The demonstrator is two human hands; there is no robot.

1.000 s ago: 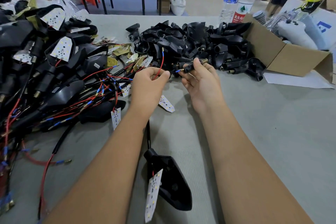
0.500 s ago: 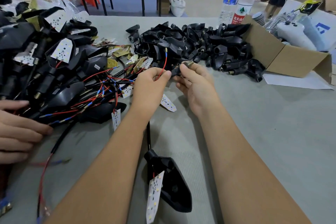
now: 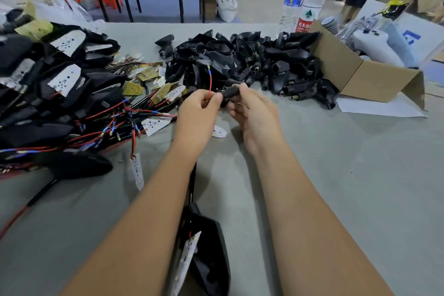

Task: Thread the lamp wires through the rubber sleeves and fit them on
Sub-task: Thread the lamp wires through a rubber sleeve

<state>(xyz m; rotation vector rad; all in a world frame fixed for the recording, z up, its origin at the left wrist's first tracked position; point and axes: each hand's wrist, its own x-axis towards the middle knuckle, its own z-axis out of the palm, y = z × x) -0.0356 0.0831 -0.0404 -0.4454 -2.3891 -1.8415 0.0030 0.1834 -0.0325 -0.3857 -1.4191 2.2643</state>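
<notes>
Black rubber, short and tube-shaped, the sleeve sits above the middle of the grey felt-covered table, gripped in the curled fingers of the person's right hand. Just beside it, the left hand pinches a thin red wire between thumb and forefinger; the wire rises from the pinch and ends in a small blue and brass terminal, tilted slightly to the left. The two hands are almost touching, with the sleeve's end right against the left fingertips; whether the wire already enters the sleeve cannot be told. Under the left forearm a black cable runs down to a black teardrop-shaped plastic lamp housing lying near the lower edge, with a white LED board leaning out of it. To the left lies a heap of wired lamp housings with red and black leads and more white boards. Beyond the hands, a pile of loose black rubber sleeves and housings spreads towards an open brown cardboard box on the right. Two clear plastic water bottles stand behind the pile, and a white paper sheet lies beside the box.
</notes>
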